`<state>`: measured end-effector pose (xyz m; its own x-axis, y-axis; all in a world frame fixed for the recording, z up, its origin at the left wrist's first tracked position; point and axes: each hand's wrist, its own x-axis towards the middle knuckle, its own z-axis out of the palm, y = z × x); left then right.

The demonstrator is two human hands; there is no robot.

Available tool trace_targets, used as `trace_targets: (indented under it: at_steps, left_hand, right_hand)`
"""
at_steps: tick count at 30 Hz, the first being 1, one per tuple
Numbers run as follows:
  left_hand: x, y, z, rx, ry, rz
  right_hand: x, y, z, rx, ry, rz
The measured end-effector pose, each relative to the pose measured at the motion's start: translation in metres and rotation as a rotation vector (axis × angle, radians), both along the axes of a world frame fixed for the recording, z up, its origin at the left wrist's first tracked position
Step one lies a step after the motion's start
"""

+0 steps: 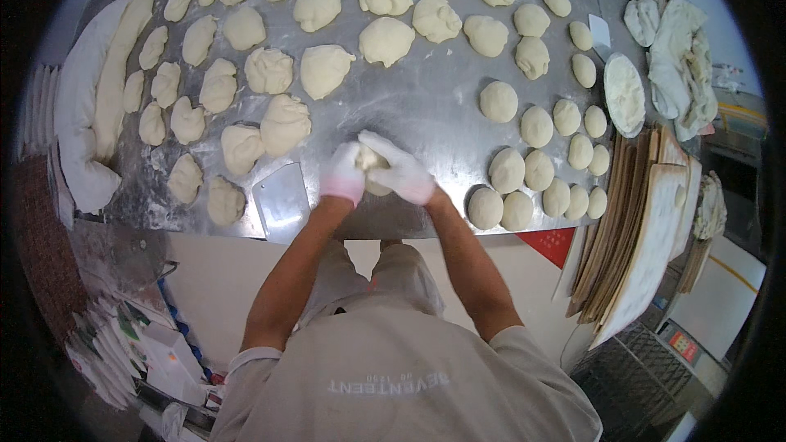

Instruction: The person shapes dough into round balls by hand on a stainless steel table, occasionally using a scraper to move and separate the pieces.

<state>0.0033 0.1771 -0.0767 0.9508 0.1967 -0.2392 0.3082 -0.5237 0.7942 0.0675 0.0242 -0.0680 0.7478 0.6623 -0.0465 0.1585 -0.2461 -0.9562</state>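
At the near edge of the metal table [409, 110], both my hands, in white gloves with pink cuffs, close round one piece of dough [370, 159]. My left hand [343, 173] cups its left side, and my right hand [400, 170] lies over its right side. Much of that piece is hidden under the gloves. A metal dough scraper [281, 199] lies flat to the left of my left hand. Beyond it are several rough, uneven dough lumps [285, 124]. Smooth round dough balls [507, 169] sit in a group to the right.
A white bowl of flour [625, 95] and a white scraper [600, 33] are at the table's right side, with crumpled cloths [681, 65] beyond. Boards [647, 237] stand stacked on edge nearer me. Along the left edge lies a long white cloth bundle [80, 115].
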Motion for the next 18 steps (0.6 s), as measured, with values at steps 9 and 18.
trace_targets:
  at_steps: [9, 18]
  left_hand:
    - [0.007, -0.013, -0.002, -0.035, 0.080, -0.001]
    - [0.005, -0.030, -0.003, -0.143, -0.012, 0.064]
  right_hand:
    - [0.002, -0.005, -0.006, -0.449, -0.531, -0.156]
    - [-0.005, -0.016, -0.020, -0.278, -0.488, -0.176]
